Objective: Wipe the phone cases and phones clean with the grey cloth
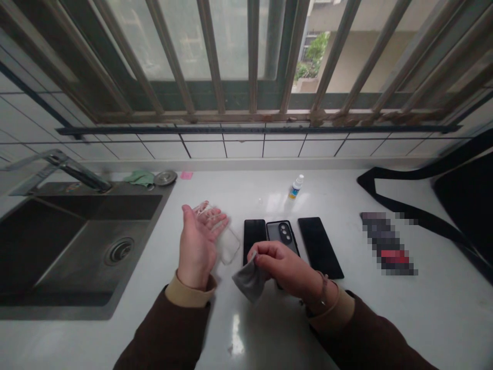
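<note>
My left hand (pixel 197 246) is turned palm up with its fingers stretched out and spread. Something clear and glossy (pixel 201 207) shows at its fingertips; whether it rests on them I cannot tell. Just right of that hand, a clear phone case (pixel 230 245) lies on the counter. My right hand (pixel 283 264) pinches a small grey cloth (pixel 251 280), which hangs down from the fingers. Behind the right hand are a black phone (pixel 254 236) and a dark-rimmed phone case (pixel 274 229), both partly hidden. Farther right lies a larger black phone or tablet (pixel 320 246).
A small white spray bottle (pixel 296 187) stands toward the back of the white counter (pixel 385 318). At left is a sink (pixel 88 246) with a faucet (pixel 77 172), a green cloth (pixel 140 178) and a metal strainer lid (pixel 165 178). A black strap (pixel 408 203) lies at right, near a blurred-out item (pixel 387 244).
</note>
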Demonstrator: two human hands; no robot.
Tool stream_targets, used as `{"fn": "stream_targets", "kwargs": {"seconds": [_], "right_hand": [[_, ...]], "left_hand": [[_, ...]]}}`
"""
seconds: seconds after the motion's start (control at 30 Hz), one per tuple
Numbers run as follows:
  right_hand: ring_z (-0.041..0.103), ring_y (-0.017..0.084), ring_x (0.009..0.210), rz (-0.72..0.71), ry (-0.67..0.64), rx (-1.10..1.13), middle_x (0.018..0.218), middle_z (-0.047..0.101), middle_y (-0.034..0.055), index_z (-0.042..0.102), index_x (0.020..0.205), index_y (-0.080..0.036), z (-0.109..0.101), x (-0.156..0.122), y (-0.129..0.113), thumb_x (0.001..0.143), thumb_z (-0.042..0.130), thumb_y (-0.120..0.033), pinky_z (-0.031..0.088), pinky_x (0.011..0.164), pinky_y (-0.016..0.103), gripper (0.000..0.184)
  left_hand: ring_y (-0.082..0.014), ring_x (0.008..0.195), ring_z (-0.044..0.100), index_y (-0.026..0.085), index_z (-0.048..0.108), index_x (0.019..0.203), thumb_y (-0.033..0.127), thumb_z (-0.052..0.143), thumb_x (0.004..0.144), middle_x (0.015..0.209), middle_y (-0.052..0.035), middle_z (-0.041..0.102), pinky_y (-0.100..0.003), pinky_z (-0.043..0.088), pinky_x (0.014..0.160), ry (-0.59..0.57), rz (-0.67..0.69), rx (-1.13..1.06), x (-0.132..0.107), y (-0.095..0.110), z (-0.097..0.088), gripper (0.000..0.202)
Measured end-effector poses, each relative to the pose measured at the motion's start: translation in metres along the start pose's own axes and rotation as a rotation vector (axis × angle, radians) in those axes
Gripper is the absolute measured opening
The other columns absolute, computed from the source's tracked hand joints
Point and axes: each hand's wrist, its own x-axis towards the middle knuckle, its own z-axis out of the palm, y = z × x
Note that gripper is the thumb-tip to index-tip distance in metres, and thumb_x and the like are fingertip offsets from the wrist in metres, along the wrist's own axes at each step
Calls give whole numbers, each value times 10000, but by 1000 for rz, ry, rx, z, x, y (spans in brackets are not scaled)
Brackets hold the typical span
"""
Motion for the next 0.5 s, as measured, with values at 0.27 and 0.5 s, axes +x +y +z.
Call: {"fn": "stream_targets", "kwargs": {"seconds": [0.27,0.5], "right_hand": [[590,103,652,-136,-325,-405,753,695,-15,754,905,-162,4,-11,-13,941,654,-224,467,656,214,123],[676,129,713,-320,-465,-701,850,769,7,784,987,-180,10,-15,-14,914,640,-138,518,721,222,166]], "left_hand": [[-265,861,822,182,610,1242,506,530,1083,1052,-196,809,-400,658,818,-326,-416,568,25,16,-26,370],[-202,716,707,194,661,1054,534,560,1008,903,-75,725,-342,603,698,-300,-157,1105,53,17,-37,357]]}}
